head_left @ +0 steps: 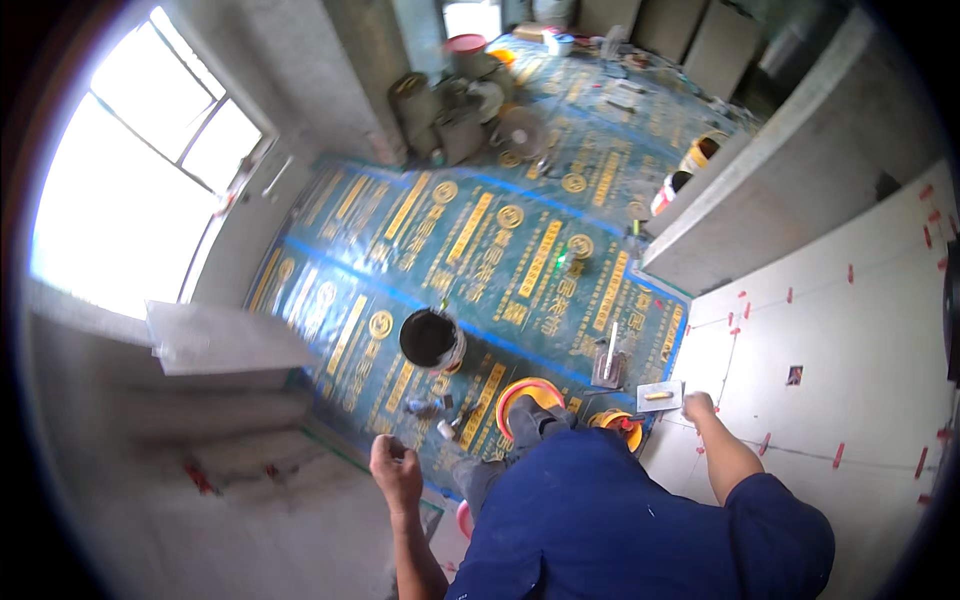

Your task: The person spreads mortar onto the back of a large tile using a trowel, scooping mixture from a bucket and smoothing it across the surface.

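I look down from high up at my own blue-clad body and grey trouser legs. My left hand (396, 470) is curled into a fist near the grey bare wall on the left; I cannot make out anything in it. My right hand (698, 404) rests against the white tiled wall (850, 350), at a joint set with red clips (838, 455). Just left of that hand lies a flat steel trowel (660, 395) with a yellow handle. Below my feet are a red-orange round tub (530, 398) and a smaller orange one (622, 425).
Blue protective film with gold print (480, 240) covers the floor. On it stand a black bucket (430, 338) and a notched trowel (608, 362). Pails, sacks and a fan (520, 130) crowd the far end. A bright window (140, 190) is at left, a grey ledge (760, 190) at right.
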The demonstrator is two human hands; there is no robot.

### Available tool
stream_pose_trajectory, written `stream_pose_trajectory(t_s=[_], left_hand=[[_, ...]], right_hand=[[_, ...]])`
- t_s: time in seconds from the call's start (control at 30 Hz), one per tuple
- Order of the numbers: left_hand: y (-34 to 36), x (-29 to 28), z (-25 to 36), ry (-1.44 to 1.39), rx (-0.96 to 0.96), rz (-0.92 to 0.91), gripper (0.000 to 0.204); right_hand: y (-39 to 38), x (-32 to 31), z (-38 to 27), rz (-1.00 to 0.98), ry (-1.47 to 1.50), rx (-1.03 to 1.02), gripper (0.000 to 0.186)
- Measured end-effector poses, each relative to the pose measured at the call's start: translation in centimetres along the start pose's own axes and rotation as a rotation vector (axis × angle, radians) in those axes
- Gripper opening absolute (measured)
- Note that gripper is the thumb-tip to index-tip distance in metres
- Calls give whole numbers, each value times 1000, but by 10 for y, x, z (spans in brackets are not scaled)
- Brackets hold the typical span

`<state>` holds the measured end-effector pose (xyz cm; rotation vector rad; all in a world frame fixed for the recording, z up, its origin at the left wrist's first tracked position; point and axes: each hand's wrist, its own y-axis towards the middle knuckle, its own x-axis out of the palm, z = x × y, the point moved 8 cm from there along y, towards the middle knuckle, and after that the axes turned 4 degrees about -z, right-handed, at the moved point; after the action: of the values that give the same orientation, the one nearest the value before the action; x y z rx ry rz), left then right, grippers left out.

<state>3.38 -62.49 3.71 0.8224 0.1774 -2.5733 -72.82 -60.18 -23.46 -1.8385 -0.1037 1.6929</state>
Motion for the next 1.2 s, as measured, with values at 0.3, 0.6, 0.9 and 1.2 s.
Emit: stream_pose_trajectory(t_s=[0.3,0.6,0.9,1.2], left_hand=[[141,68,-139,-461,-396,-211,18],[151,211,-343,-407,-1012,-715,19],[382,384,-366,-254,-746,-860,29],[727,430,-289,-420,-476,-797,39]], right_hand=[[-150,15,-124,-361,1089,578,12],[-10,22,-201,161,848,-563,22],[285,29,-377,-142,782,-54,24],[397,31,-443,-302,1306,106,32]])
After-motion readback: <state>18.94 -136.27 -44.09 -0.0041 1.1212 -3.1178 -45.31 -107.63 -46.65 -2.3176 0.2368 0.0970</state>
